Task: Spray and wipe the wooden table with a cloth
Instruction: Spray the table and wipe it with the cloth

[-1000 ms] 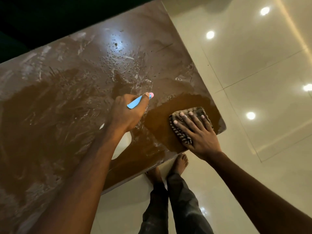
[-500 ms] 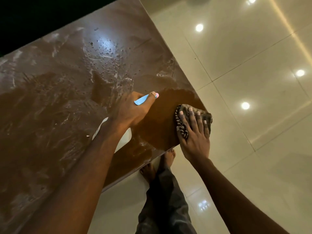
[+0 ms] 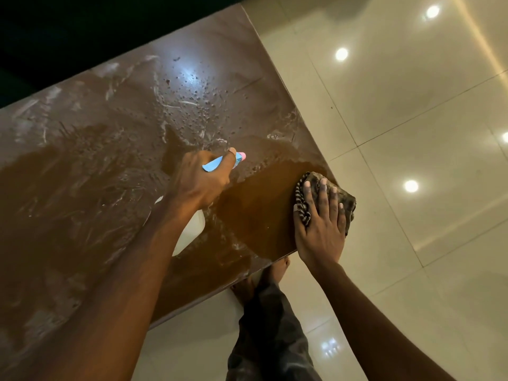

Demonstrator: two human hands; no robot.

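The brown wooden table (image 3: 110,160) fills the left and middle of the head view, wet with droplets and whitish smears. My left hand (image 3: 199,180) grips a spray bottle (image 3: 192,229) with a white body, blue trigger and pink nozzle, held just above the tabletop and pointing toward the far right. My right hand (image 3: 320,226) lies flat on a dark striped cloth (image 3: 345,200), pressing it on the table's near right corner. Part of the cloth hangs past the right edge. Left of the cloth is a cleaner, smoother brown patch.
Glossy cream floor tiles (image 3: 412,119) with ceiling-light reflections lie to the right and below the table. My bare feet (image 3: 275,273) and dark trouser legs (image 3: 272,339) stand at the table's near edge. A dark area runs beyond the table's far edge.
My right hand slid the cloth rightward to the table's corner edge, so it now overhangs slightly. My left hand with the spray bottle stayed nearly where it was.
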